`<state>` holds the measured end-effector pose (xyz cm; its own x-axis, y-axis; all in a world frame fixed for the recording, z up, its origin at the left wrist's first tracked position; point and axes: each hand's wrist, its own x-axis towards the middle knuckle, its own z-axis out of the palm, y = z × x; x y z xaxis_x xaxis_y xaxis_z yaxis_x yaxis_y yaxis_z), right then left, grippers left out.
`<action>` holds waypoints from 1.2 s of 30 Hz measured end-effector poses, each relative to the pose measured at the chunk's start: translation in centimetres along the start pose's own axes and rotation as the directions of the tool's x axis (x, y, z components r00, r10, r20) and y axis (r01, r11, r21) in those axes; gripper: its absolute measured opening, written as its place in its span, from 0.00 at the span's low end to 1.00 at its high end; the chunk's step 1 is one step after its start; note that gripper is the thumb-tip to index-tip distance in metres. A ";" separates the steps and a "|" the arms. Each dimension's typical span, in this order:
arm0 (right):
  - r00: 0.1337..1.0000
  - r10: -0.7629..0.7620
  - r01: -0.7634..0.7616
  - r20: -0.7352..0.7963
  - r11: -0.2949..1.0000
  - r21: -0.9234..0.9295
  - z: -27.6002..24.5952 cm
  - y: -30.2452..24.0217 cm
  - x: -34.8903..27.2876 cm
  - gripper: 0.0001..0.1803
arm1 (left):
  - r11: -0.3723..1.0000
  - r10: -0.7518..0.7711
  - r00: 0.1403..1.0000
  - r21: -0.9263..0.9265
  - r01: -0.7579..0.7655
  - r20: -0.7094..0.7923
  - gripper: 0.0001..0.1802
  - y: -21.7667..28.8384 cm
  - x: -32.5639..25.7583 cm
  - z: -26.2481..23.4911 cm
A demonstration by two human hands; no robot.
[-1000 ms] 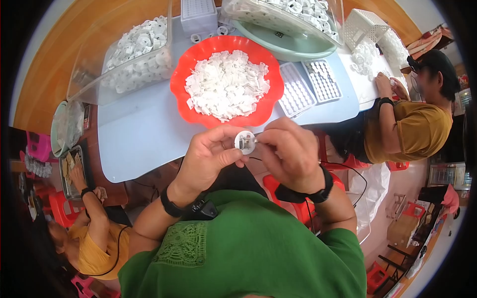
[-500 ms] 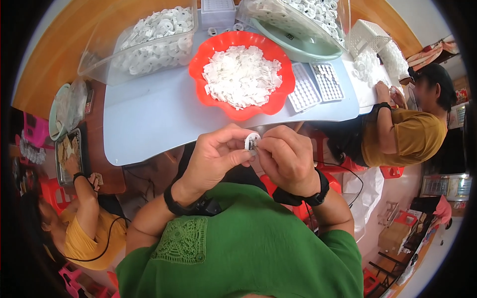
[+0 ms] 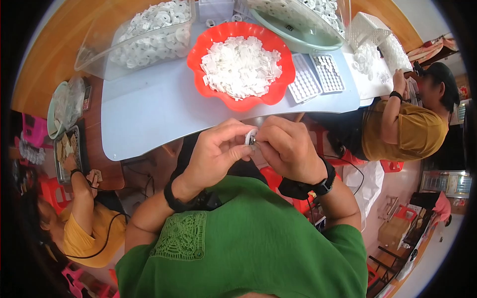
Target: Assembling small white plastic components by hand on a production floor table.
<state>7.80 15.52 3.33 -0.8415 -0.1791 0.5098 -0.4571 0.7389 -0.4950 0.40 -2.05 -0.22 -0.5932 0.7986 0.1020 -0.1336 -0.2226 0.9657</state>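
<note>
Your left hand (image 3: pixel 214 154) pinches a disc (image 3: pixel 249 135), seemingly steadying it for your right hand (image 3: pixel 293 150), whose pinched fingertips hide their hold.

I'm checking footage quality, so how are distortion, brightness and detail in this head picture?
Head view: the wooden surface at upper left bows near the picture's rim, likely fisheye distortion; same view: white pieces in the red bowl look very bright; the held white part is too small for fine detail.

Two bare hands (image 3: pixel 216 151), one round white part (image 3: pixel 251 136); one red bowl (image 3: pixel 198 74) — two white trays (image 3: pixel 334 90) beside it — two clear part-filled bins (image 3: pixel 92 57), two green basins (image 3: pixel 318 48), two yellow-shirted people (image 3: pixel 405 129).
</note>
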 end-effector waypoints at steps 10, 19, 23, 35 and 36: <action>0.999 -0.015 0.014 -0.051 1.000 -0.023 0.1 1.1 0.2 0.08 | 0.999 -0.038 0.998 0.002 0.038 -0.053 0.16 -0.1 0.6 0.7; 0.998 -0.033 0.031 -0.059 0.999 -0.035 0.4 1.6 -0.4 0.07 | 0.995 -0.066 0.993 -0.076 0.059 -0.096 0.16 -0.7 0.8 1.3; 0.999 0.017 -0.017 -0.034 1.000 -0.009 0.4 1.5 -0.7 0.08 | 0.997 -0.065 0.994 -0.035 0.062 -0.084 0.16 -0.7 0.8 1.3; 0.828 0.546 -0.510 0.125 0.643 0.571 1.3 1.9 -1.3 0.10 | 0.998 -0.070 0.996 0.007 0.070 -0.056 0.17 -0.6 0.9 0.6; 0.820 0.542 -0.518 0.181 0.571 0.636 1.1 2.1 -1.2 0.09 | 0.998 -0.069 0.996 0.009 0.070 -0.057 0.17 -0.6 0.9 0.5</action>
<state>7.59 16.56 0.89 -0.9905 0.1360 0.0220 -0.0082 0.1016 -0.9948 0.32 -0.94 -0.57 -0.6267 0.7790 0.0211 -0.1678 -0.1614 0.9725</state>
